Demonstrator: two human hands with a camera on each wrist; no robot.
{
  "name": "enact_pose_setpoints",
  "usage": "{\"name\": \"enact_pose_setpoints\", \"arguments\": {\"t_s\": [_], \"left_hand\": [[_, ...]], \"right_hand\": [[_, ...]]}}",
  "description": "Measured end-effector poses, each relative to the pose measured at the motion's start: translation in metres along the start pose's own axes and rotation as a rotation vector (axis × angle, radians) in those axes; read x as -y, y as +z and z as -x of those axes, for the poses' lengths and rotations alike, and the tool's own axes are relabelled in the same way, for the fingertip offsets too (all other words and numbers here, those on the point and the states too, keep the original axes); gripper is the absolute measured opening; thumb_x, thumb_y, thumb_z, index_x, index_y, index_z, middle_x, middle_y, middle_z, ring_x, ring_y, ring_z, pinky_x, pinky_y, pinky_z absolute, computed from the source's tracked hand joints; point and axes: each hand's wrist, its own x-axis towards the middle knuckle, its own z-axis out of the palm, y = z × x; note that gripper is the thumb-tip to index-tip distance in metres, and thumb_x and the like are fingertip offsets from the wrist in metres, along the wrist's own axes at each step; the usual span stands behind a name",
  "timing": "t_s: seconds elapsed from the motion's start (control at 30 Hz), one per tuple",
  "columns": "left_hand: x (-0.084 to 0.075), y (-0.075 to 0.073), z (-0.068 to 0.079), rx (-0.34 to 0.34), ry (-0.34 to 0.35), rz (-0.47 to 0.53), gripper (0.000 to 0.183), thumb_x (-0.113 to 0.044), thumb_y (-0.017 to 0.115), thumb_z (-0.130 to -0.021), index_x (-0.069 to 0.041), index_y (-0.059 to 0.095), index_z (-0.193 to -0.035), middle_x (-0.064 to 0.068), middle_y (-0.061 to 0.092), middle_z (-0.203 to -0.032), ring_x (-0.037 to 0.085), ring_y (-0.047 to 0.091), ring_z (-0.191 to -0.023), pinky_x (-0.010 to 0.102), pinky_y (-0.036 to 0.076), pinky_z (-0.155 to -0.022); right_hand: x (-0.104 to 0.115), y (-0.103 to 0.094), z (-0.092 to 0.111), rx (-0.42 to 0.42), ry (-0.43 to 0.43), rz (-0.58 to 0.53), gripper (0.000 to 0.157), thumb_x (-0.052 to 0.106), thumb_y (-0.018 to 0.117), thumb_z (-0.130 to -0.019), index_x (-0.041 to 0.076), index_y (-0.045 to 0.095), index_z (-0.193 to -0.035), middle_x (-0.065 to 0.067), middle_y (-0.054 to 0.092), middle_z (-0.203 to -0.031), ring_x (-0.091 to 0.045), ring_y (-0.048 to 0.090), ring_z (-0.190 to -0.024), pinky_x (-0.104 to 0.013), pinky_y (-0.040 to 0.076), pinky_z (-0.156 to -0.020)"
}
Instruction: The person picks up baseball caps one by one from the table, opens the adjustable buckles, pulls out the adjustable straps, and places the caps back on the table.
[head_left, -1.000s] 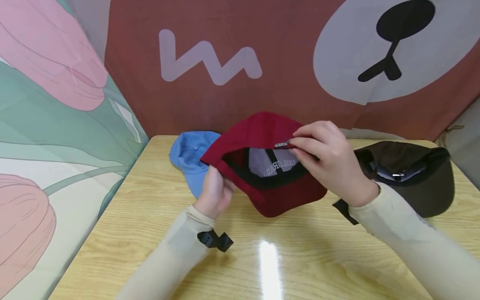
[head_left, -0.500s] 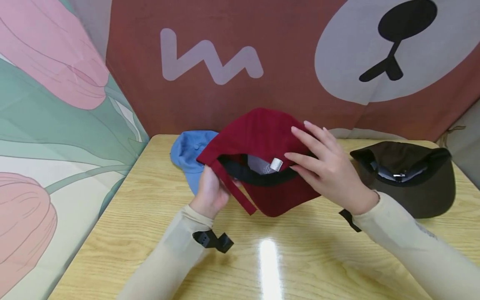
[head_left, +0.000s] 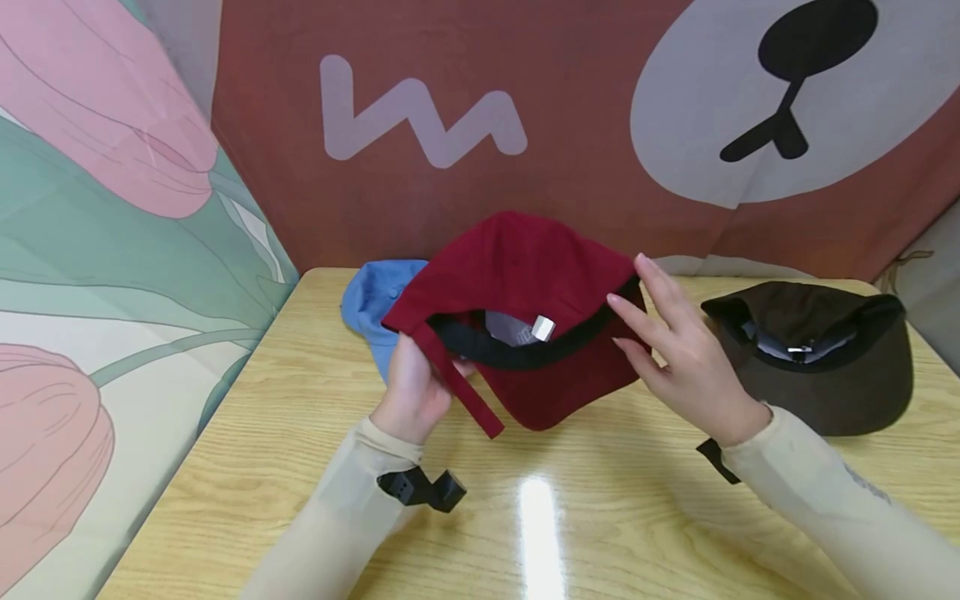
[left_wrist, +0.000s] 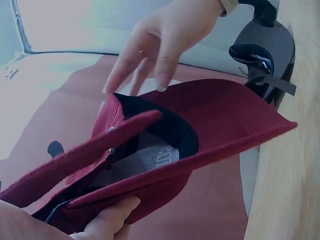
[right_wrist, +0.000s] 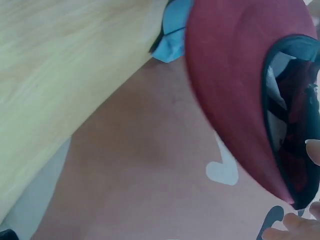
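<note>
A dark red baseball cap is held above the table, its back opening and black sweatband facing the head camera. My left hand grips it at the left rear edge. From that side a loose red strap hangs free, and a silver buckle sits at the back opening. My right hand is at the cap's right edge with fingers extended, the fingertips touching or very close to the rim. In the left wrist view the thumb of the right hand stands apart from its other fingers.
A blue cap lies at the back left of the wooden table, partly behind the red one. At the right rests a dark brown cap, its inside showing. A patterned cloth backdrop rises behind the table.
The right hand has let go of the strap fastening and moved right to the rim. The strap came out of the buckle and now hangs loose; the cap shifted slightly left.
</note>
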Motion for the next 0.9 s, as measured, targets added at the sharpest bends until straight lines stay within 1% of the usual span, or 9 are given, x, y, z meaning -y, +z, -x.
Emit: {"name": "enact_pose_setpoints", "arguments": {"t_s": [0.13, 0.17, 0.33, 0.47, 0.57, 0.67, 0.7, 0.8, 0.9], "left_hand": [[-0.001, -0.002, 0.001, -0.01, 0.018, -0.001, 0.036, -0.028, 0.033, -0.105, -0.019, 0.062, -0.087, -0.001, 0.062, -0.087, 0.016, 0.056, -0.085, 0.046, 0.039, -0.08], [-0.002, -0.002, 0.002, -0.005, 0.024, 0.004, 0.036, -0.028, 0.032, -0.105, -0.019, 0.062, -0.088, -0.001, 0.062, -0.088, 0.016, 0.057, -0.088, 0.048, 0.039, -0.082], [-0.003, -0.004, 0.002, -0.01, 0.027, 0.017, 0.036, -0.027, 0.032, -0.105, -0.018, 0.062, -0.087, -0.001, 0.061, -0.087, 0.017, 0.057, -0.088, 0.046, 0.039, -0.082], [-0.004, -0.003, 0.004, -0.007, 0.023, 0.024, 0.036, -0.027, 0.032, -0.106, -0.018, 0.062, -0.087, -0.001, 0.061, -0.086, 0.017, 0.056, -0.086, 0.045, 0.039, -0.082], [-0.005, -0.003, 0.004, 0.012, 0.028, 0.024, 0.037, -0.027, 0.031, -0.106, -0.019, 0.062, -0.088, -0.001, 0.062, -0.088, 0.017, 0.056, -0.087, 0.045, 0.04, -0.08], [-0.006, -0.003, 0.004, 0.007, 0.027, 0.014, 0.037, -0.028, 0.031, -0.106, -0.019, 0.062, -0.087, -0.001, 0.062, -0.086, 0.017, 0.057, -0.086, 0.042, 0.041, -0.077], [-0.007, -0.003, 0.004, 0.002, 0.028, 0.011, 0.038, -0.028, 0.031, -0.105, -0.019, 0.062, -0.086, -0.001, 0.062, -0.085, 0.017, 0.057, -0.084, 0.041, 0.041, -0.076], [-0.008, -0.003, 0.004, 0.001, 0.023, 0.004, 0.037, -0.029, 0.032, -0.105, -0.019, 0.061, -0.084, -0.002, 0.061, -0.081, 0.015, 0.057, -0.082, 0.039, 0.042, -0.075], [-0.009, -0.002, 0.004, 0.021, 0.028, 0.01, 0.036, -0.029, 0.032, -0.105, -0.018, 0.06, -0.085, -0.003, 0.06, -0.079, 0.015, 0.056, -0.08, 0.039, 0.041, -0.073]], "right_hand": [[-0.001, 0.0, 0.006, 0.007, 0.024, -0.003, 0.05, 0.034, 0.044, -0.104, 0.01, 0.043, -0.147, -0.019, 0.034, -0.152, -0.03, 0.031, -0.141, -0.029, 0.028, -0.112], [-0.001, 0.001, 0.008, 0.007, 0.029, -0.001, 0.052, 0.035, 0.044, -0.104, 0.008, 0.04, -0.149, -0.02, 0.033, -0.152, -0.03, 0.031, -0.141, -0.028, 0.028, -0.111], [-0.001, 0.002, 0.011, 0.009, 0.061, -0.003, 0.062, 0.037, 0.044, -0.103, -0.001, 0.03, -0.15, -0.017, 0.03, -0.155, -0.027, 0.029, -0.142, -0.028, 0.028, -0.111], [0.0, 0.002, 0.013, 0.016, 0.121, -0.017, 0.07, 0.041, 0.046, -0.102, -0.005, 0.025, -0.15, -0.016, 0.029, -0.155, -0.023, 0.034, -0.139, -0.025, 0.029, -0.11], [0.001, 0.002, 0.015, 0.017, 0.166, -0.048, 0.075, 0.043, 0.048, -0.1, -0.01, 0.023, -0.148, -0.018, 0.03, -0.154, -0.022, 0.04, -0.135, -0.022, 0.033, -0.106], [0.001, 0.001, 0.018, 0.032, 0.22, -0.082, 0.078, 0.043, 0.05, -0.098, -0.011, 0.023, -0.147, -0.02, 0.031, -0.153, -0.019, 0.046, -0.13, -0.018, 0.035, -0.103], [0.001, 0.001, 0.019, 0.04, 0.242, -0.096, 0.076, 0.038, 0.053, -0.097, -0.01, 0.023, -0.147, -0.021, 0.032, -0.152, -0.018, 0.048, -0.128, -0.017, 0.036, -0.102], [0.003, 0.001, 0.022, 0.061, 0.329, -0.127, 0.074, 0.009, 0.069, -0.09, -0.009, 0.026, -0.147, -0.025, 0.038, -0.146, -0.009, 0.05, -0.122, -0.012, 0.036, -0.098], [0.006, 0.002, 0.025, 0.075, 0.438, -0.204, 0.086, -0.019, 0.072, -0.074, -0.009, 0.027, -0.146, -0.027, 0.042, -0.14, 0.001, 0.048, -0.117, -0.009, 0.038, -0.094]]}}
